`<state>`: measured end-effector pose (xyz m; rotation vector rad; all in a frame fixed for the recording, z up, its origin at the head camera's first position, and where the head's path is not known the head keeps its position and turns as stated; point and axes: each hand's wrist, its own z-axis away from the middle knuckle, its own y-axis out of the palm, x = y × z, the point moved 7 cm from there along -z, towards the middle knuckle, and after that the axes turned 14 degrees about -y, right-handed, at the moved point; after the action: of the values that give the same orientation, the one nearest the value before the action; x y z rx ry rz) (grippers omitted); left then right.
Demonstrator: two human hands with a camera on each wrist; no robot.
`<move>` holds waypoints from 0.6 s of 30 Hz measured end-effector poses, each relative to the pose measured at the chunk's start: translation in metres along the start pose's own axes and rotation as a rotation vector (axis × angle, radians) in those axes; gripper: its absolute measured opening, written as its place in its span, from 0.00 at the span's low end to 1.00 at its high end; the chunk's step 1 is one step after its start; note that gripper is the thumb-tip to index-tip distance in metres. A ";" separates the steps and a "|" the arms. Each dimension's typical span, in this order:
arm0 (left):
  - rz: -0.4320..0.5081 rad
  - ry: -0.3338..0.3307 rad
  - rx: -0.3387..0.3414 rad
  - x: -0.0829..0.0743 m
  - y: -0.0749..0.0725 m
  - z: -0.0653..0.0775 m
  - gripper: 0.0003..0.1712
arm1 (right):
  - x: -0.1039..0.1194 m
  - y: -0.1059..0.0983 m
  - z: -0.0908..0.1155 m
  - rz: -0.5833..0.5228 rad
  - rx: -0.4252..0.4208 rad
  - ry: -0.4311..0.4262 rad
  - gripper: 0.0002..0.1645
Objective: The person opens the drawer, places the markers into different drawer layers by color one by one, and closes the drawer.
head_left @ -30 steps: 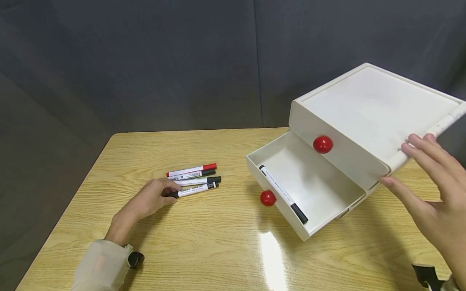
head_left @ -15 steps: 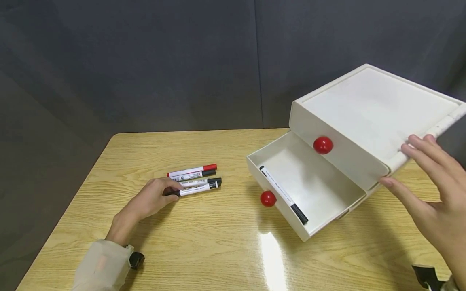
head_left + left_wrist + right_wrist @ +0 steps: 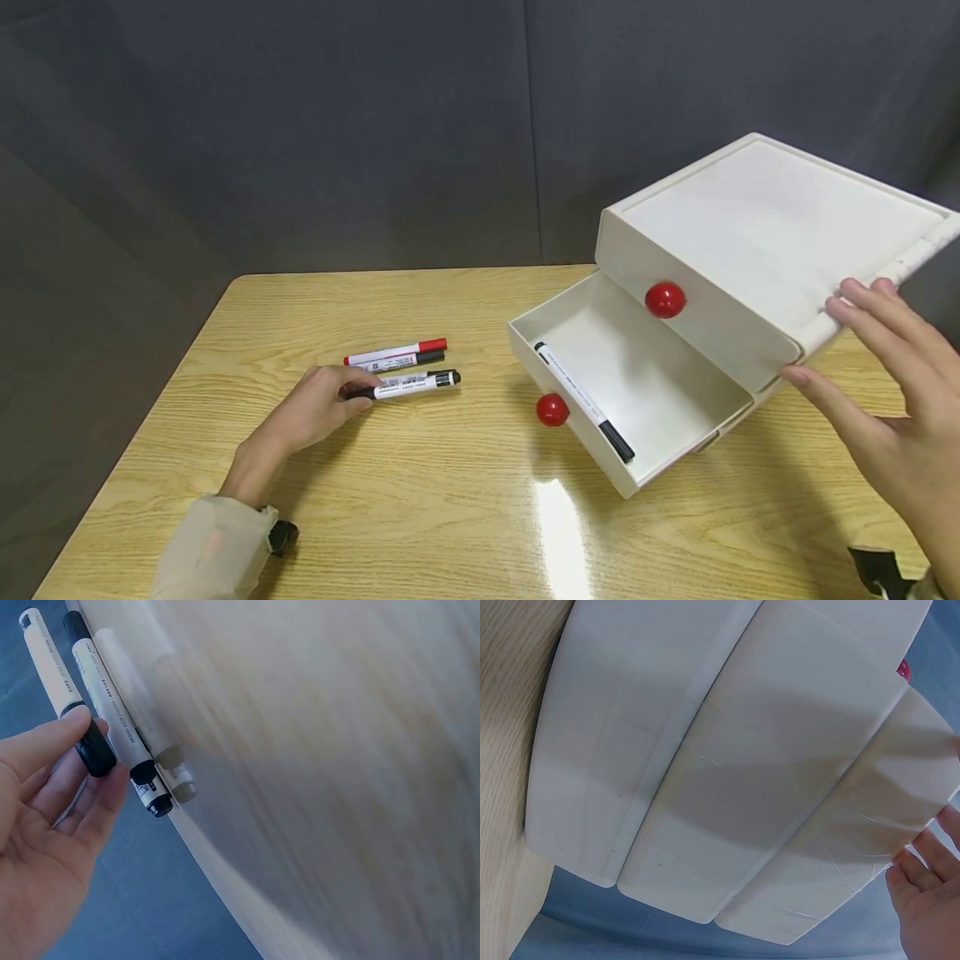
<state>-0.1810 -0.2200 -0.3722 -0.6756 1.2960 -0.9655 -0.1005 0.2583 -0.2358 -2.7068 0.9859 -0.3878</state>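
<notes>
My left hand [image 3: 315,408] pinches a white marker [image 3: 408,387] by its black cap end. In the left wrist view this marker [image 3: 51,664] is off the table, apart from another black-capped marker [image 3: 105,697] lying beside it. A red marker [image 3: 393,352] and a black-capped marker [image 3: 390,363] lie just behind. My right hand [image 3: 911,408] rests its fingertips on the top side edge of a white drawer unit [image 3: 780,233], thumb near the front corner. One black-and-white marker [image 3: 576,392] lies in the pulled-out lower drawer [image 3: 645,358], along its front wall.
Red round knobs sit on the upper drawer [image 3: 665,299] and the lower drawer [image 3: 552,409]. The upper drawer is closed. The wooden table [image 3: 420,500] ends at a dark curtain [image 3: 375,142] behind and on the left.
My left hand has drawn the nearest marker up off the table and slightly to the right. The right hand and the drawer unit have stayed in place.
</notes>
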 end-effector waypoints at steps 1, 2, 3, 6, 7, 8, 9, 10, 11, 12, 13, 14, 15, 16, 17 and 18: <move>0.002 0.000 -0.001 -0.001 0.000 0.000 0.14 | 0.000 0.000 0.000 -0.002 -0.001 0.001 0.49; 0.006 0.000 -0.002 -0.001 0.000 0.000 0.14 | 0.000 0.000 0.000 -0.004 -0.001 0.002 0.49; 0.010 0.002 -0.005 -0.002 0.000 0.000 0.14 | 0.000 0.000 0.000 -0.003 0.000 0.002 0.49; 0.021 0.011 -0.018 -0.004 0.000 0.000 0.14 | -0.001 0.000 0.000 0.000 0.005 0.002 0.49; 0.022 0.013 -0.024 -0.005 0.000 0.001 0.14 | -0.001 0.000 0.000 0.001 0.007 0.002 0.49; 0.024 0.015 -0.031 -0.005 -0.001 0.001 0.14 | -0.001 0.000 0.001 0.005 0.011 0.002 0.49; 0.025 0.019 -0.040 -0.007 -0.001 0.001 0.14 | -0.001 0.000 0.001 0.007 0.012 0.002 0.49; 0.024 0.021 -0.048 -0.008 -0.002 0.002 0.14 | -0.001 0.000 0.001 0.006 0.011 0.001 0.49; 0.022 0.022 -0.056 -0.009 -0.002 0.002 0.15 | -0.001 0.000 0.001 0.007 0.011 0.000 0.49; 0.022 0.021 -0.064 -0.010 -0.003 0.002 0.15 | -0.001 0.000 0.001 0.005 0.010 -0.001 0.49; 0.023 0.016 -0.069 -0.011 -0.003 0.002 0.15 | -0.001 0.000 0.000 0.003 0.008 -0.001 0.49; 0.025 0.016 -0.072 -0.012 -0.004 0.003 0.15 | -0.001 0.000 0.000 0.003 0.007 -0.002 0.49; 0.025 0.016 -0.076 -0.013 -0.004 0.003 0.15 | -0.001 0.000 0.000 0.001 0.004 -0.002 0.49; 0.025 0.017 -0.078 -0.014 -0.004 0.003 0.15 | -0.001 0.000 0.000 0.000 0.003 -0.004 0.49; 0.027 0.020 -0.080 -0.015 -0.005 0.004 0.15 | -0.001 0.000 0.000 0.002 0.005 -0.004 0.49; 0.029 0.023 -0.082 -0.017 -0.005 0.004 0.15 | -0.001 0.000 0.001 0.003 0.006 -0.003 0.49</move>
<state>-0.1781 -0.2081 -0.3594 -0.7084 1.3677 -0.9027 -0.1008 0.2587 -0.2364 -2.6997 0.9865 -0.3854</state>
